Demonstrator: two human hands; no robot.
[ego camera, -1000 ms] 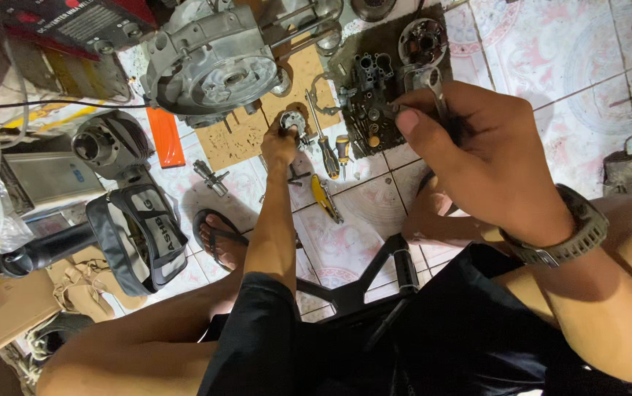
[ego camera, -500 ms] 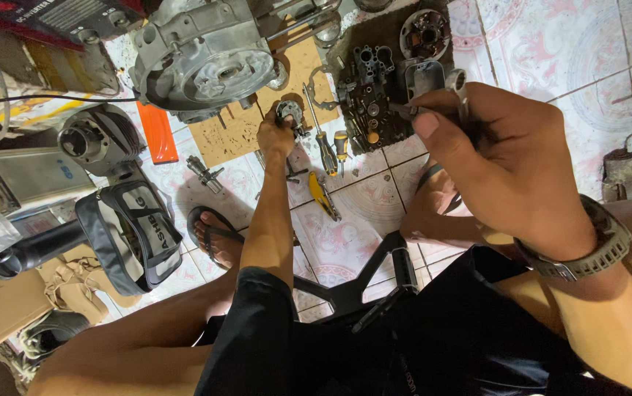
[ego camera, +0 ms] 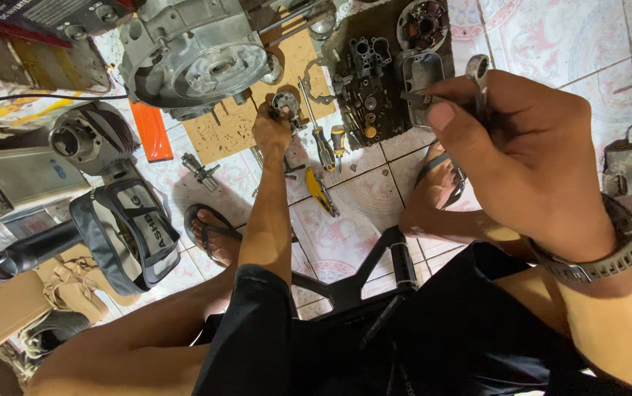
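In the head view, the floor [ego camera: 375,183] of patterned tiles is seen from above, with the person seated on a black stool frame [ego camera: 375,271] and both knees spread.

The left hand [ego camera: 272,128] is stretched far forward and down. It is clenched around a small round metal part [ego camera: 285,103], which is held just above a sheet of cardboard [ego camera: 235,125] lying on the floor. The part is partly hidden by the fingers, so its exact shape cannot be told.

The right hand [ego camera: 521,154] is raised close to the camera. A slim metal tool [ego camera: 477,73] is grasped between thumb and fingers, its rounded head showing above the knuckles. A watch with a grey band [ego camera: 609,253] is worn on that wrist.

Behind the left hand, a large grey engine casing [ego camera: 191,51] is set at the top of the cardboard. To the right of the hand, a dark tray [ego camera: 364,88] holding small engine parts is seen, and 2 screwdrivers with yellow and black handles [ego camera: 327,150] are laid just beside it. Another yellow-handled tool [ego camera: 320,191] lies on the tiles nearer the stool.

At the left, a ribbed cylinder [ego camera: 89,136], an orange strip [ego camera: 151,132] and a black bag [ego camera: 129,231] are placed. A sandalled foot [ego camera: 210,231] is planted beside the bag.
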